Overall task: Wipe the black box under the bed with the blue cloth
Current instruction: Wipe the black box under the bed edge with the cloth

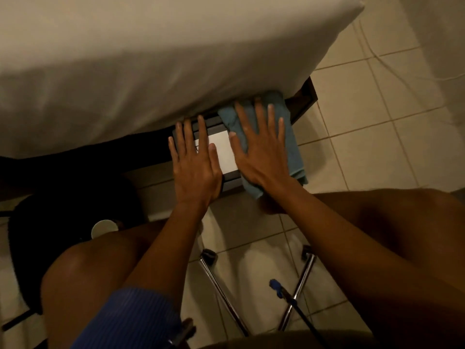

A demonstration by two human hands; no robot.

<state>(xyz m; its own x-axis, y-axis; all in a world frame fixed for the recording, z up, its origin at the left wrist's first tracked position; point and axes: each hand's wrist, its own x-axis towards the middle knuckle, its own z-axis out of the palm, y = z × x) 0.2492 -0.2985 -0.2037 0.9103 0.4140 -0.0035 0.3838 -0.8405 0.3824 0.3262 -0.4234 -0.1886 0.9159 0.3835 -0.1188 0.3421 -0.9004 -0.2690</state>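
The black box (230,181) sits on the tiled floor, half under the bed's edge, with a white label (222,149) on its top. My left hand (195,165) lies flat on the box's left side, fingers spread, partly covering the label. A folded blue cloth (292,144) covers the box's right side. On this cloth my right hand (261,149) presses flat, fingers spread and pointing toward the bed. The far end of the box and the cloth is hidden under the white bedsheet (151,59).
A dark bed frame corner (305,99) juts out right of the cloth. A black round object with a white cup (104,227) lies at the left on the floor. Chrome stool legs (221,290) cross below my arms. Cream floor tiles (364,137) spread to the right.
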